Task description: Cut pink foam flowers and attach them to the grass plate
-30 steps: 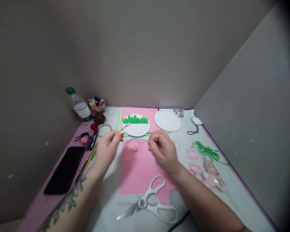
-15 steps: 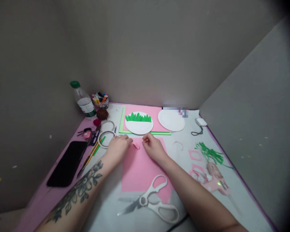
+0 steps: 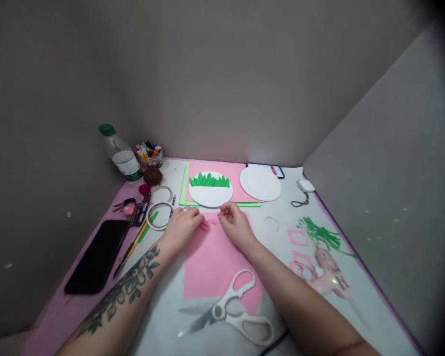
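My left hand [image 3: 185,225] is closed over the upper left of a pink paper sheet [image 3: 215,262], with a small pink paper piece [image 3: 207,223] at its fingertips. Opposite it, the fingers of my right hand [image 3: 236,223] are pinched together; what they hold, if anything, is too small to make out. White-handled scissors [image 3: 222,310] lie spread across the sheet's lower edge. Just beyond my hands rests a white disc [image 3: 210,196] with a green paper grass strip [image 3: 209,181] on its upper half. A plain white disc [image 3: 260,184] lies to its right.
A pink glue gun [image 3: 332,279] with a green light lies right, near green paper strips [image 3: 321,233] and pink offcuts [image 3: 298,237]. Left are a black phone [image 3: 98,257], tape rolls [image 3: 160,216], pencils [image 3: 135,242] and a bottle [image 3: 124,160]. Grey walls [image 3: 222,89] enclose the table.
The small pink piece has turned and now sits closer against my left fingertips. My right hand stays pinched in nearly the same place. The view has shifted slightly.
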`<state>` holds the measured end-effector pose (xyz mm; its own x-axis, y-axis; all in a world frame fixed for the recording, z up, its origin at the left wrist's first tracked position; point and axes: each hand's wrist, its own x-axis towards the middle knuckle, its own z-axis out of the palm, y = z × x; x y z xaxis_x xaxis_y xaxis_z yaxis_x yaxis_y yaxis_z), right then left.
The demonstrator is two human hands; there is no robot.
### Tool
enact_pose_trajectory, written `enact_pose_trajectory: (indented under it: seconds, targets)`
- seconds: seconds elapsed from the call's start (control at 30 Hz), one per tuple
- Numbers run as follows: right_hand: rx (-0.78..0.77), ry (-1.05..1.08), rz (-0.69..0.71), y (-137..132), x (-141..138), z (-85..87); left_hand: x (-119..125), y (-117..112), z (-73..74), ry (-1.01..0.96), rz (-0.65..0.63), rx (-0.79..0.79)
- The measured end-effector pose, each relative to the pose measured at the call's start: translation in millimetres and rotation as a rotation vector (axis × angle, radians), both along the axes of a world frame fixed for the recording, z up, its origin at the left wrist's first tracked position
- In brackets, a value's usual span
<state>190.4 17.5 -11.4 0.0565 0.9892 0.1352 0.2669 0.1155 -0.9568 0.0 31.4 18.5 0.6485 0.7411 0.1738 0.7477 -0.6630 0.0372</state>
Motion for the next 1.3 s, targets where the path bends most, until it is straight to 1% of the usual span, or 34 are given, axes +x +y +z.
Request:
enact_pose_trajectory:
  seconds: [0.07, 0.1, 0.2, 0.23, 0.3, 0.37, 0.43, 0.5, 0.53, 0.57, 0.6, 0.63, 0.7, 0.73, 0.77, 0.8, 0.83, 0.9, 1.0, 1.07, 1.1, 1.2, 1.3]
  targets:
    - [-0.042, 0.096, 0.004, -2.4, -1.8, 7.9, -4.8, -0.1, 5.2, -0.097, -0.070, 0.071]
    - [-0.090, 0.171, 0.035, -4.5, -2.9, 13.5, -7.2, -0.9, 7.7, -0.162, -0.110, 0.127]
    - [-0.286, 0.452, 0.217, -13.2, -7.4, 33.7, -13.2, -5.9, 12.6, -0.371, -0.203, 0.297]
    - [-0.337, 0.534, 0.264, -16.4, -9.2, 40.2, -14.7, -7.9, 13.1, -0.422, -0.227, 0.318]
    - [-0.384, 0.642, 0.285, -22.2, -13.2, 50.6, -16.5, -11.2, 12.9, -0.475, -0.256, 0.287]
    - [-0.378, 0.678, 0.243, -26.1, -17.0, 56.5, -16.5, -13.3, 12.1, -0.475, -0.241, 0.206]
    - [-0.341, 0.653, 0.184, -28.0, -19.6, 58.2, -14.0, -14.5, 11.8, -0.484, -0.203, 0.146]
    - [-0.245, 0.567, 0.116, -28.8, -20.1, 56.7, -8.5, -15.1, 13.3, -0.565, -0.117, 0.129]
    - [-0.165, 0.490, 0.069, -29.1, -19.4, 55.2, -4.8, -15.5, 14.8, -0.633, -0.055, 0.099]
    - [-0.062, 0.385, 0.016, -29.3, -18.1, 53.4, -0.6, -15.9, 17.0, -0.721, 0.023, 0.036]
    - [0.061, 0.259, -0.039, -29.5, -16.2, 51.3, 3.6, -16.5, 19.5, -0.813, 0.093, -0.094]
    - [0.196, 0.127, -0.087, -29.6, -13.9, 49.3, 7.8, -17.3, 22.4, -0.906, 0.147, -0.284]
    - [0.448, -0.100, -0.132, -29.7, -8.7, 45.7, 15.1, -19.6, 28.1, -1.076, 0.193, -0.721]
    - [0.552, -0.175, -0.124, -29.6, -6.2, 44.5, 18.0, -21.0, 30.8, -1.148, 0.203, -0.903]
    - [0.635, -0.221, -0.098, -29.4, -4.1, 43.8, 20.5, -22.6, 33.2, -1.209, 0.210, -1.042]
    - [0.695, -0.247, -0.061, -29.2, -2.5, 43.6, 22.6, -24.2, 35.4, -1.262, 0.220, -1.137]
    - [0.736, -0.264, -0.022, -29.0, -1.5, 43.8, 24.4, -25.9, 37.3, -1.309, 0.238, -1.194]
    - [0.798, -0.280, 0.047, -29.0, -1.1, 45.0, 27.2, -28.7, 40.5, -1.387, 0.273, -1.253]
    - [0.848, -0.275, 0.119, -30.0, -2.6, 47.4, 29.1, -30.9, 43.4, -1.452, 0.281, -1.250]
    - [0.824, -0.240, 0.134, -31.3, -3.0, 49.8, 28.5, -30.9, 44.2, -1.454, 0.271, -1.172]
    - [0.788, -0.206, 0.118, -32.0, -2.6, 51.7, 27.7, -30.5, 44.6, -1.440, 0.273, -1.113]
    - [0.587, -0.045, 0.054, -33.3, 0.3, 61.3, 24.2, -29.3, 46.4, -1.345, 0.284, -0.905]
    - [0.319, 0.083, 0.101, -33.0, 2.5, 73.5, 21.1, -28.9, 49.1, -1.226, 0.250, -0.739]
